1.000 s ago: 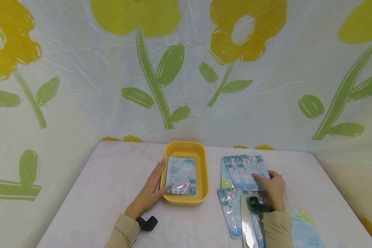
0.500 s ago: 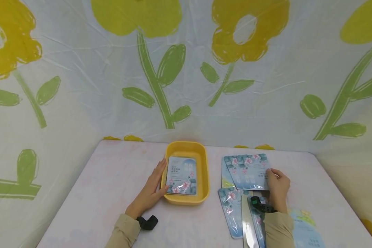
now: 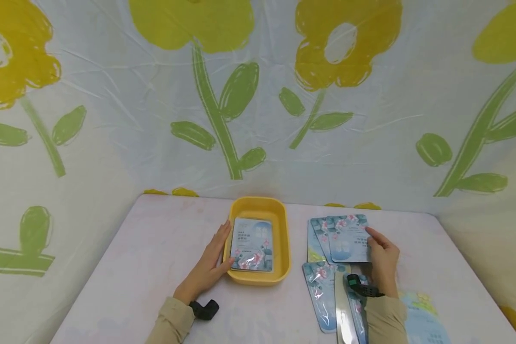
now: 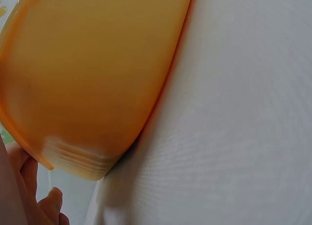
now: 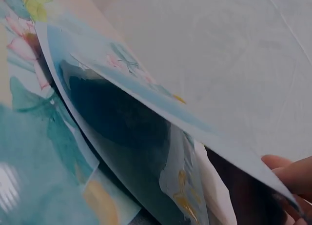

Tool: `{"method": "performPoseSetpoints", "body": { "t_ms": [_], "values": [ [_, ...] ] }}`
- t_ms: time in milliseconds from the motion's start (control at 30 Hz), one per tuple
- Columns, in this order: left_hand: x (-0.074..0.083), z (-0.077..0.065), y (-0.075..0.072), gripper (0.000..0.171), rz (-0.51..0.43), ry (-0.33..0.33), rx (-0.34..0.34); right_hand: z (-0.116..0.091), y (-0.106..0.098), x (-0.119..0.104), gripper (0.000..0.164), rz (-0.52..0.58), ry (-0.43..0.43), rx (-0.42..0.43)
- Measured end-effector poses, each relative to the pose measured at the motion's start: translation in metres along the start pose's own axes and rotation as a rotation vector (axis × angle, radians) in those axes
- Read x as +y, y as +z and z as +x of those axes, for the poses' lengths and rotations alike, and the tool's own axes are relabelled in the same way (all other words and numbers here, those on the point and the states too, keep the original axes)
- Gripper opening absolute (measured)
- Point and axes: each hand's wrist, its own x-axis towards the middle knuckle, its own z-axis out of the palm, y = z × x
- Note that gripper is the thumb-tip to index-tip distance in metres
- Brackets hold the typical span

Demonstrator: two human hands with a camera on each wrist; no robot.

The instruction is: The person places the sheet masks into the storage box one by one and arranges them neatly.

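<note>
I see the left hand (image 3: 208, 260), fingers straight, seemingly steadying the yellow tray (image 3: 258, 281) while the right hand (image 3: 384, 255) pinches a lotus-printed sachet (image 3: 348, 242) edgewise.

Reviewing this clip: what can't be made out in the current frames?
Head view: how many packets lie in the yellow tray; the top packet covers any beneath.
Head view: all of the lower-right packet; the bottom edge cuts it off.
Head view: the packets' finest print; too small.
Left wrist view: the tray's contents; its outer wall hides them.
Right wrist view: most of the right hand; cut off by the frame's right edge.
</note>
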Motion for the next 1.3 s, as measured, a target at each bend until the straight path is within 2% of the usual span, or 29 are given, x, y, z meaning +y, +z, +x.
{"method": "performPoseSetpoints", "body": {
  "t_ms": [200, 300, 433, 633, 767, 1000, 1133, 1300],
  "values": [
    [0.002, 0.0, -0.001, 0.08, -0.002, 0.003, -0.003, -0.001, 0.002, 0.0, 0.038, 0.059, 0.029, -0.018],
    [0.004, 0.001, 0.0, 0.08, 0.002, -0.002, -0.008, -0.002, 0.004, 0.0, 0.036, 0.177, 0.044, -0.045],
    [0.005, 0.0, 0.001, 0.08, 0.005, -0.002, -0.003, -0.006, 0.011, -0.002, 0.037, 0.334, 0.019, -0.116],
    [0.005, 0.0, 0.002, 0.08, -0.003, 0.013, 0.002, -0.014, 0.017, -0.004, 0.042, 0.507, -0.017, -0.225],
    [0.005, 0.0, 0.001, 0.081, 0.012, 0.013, 0.006, -0.016, 0.02, -0.005, 0.049, 0.672, -0.074, -0.347],
    [0.004, -0.001, 0.0, 0.083, 0.068, 0.008, 0.003, -0.018, 0.026, -0.004, 0.051, 0.905, -0.19, -0.638],
    [0.003, -0.002, 0.0, 0.088, 0.071, 0.008, -0.005, -0.022, 0.032, -0.007, 0.053, 0.941, -0.249, -0.782],
    [0.003, -0.003, 0.0, 0.105, 0.049, 0.027, -0.016, -0.03, 0.043, -0.017, 0.059, 0.893, -0.32, -0.88]
  ]
}}
